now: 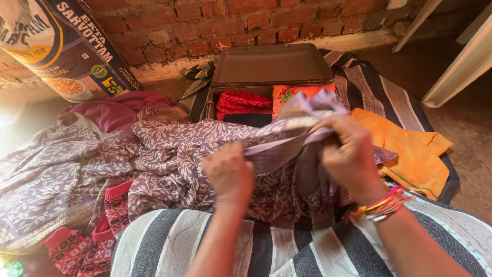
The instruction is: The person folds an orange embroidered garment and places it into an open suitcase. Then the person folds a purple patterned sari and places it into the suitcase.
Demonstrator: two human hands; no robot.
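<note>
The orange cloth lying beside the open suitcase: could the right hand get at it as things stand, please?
Probably not at once: the right hand is gripping the purple patterned cloth, though the orange cloth lies uncovered beside it.

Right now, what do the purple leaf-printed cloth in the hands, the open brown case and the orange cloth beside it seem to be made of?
The purple leaf-printed cloth, gripped by the left hand and right hand, looks like thin, soft woven fabric: it bunches and drapes in fine folds. The open brown case seems rigid, perhaps metal or hardboard, with a dull matte lid. The orange cloth looks like plain matte cotton, lying in flat folds.
</note>
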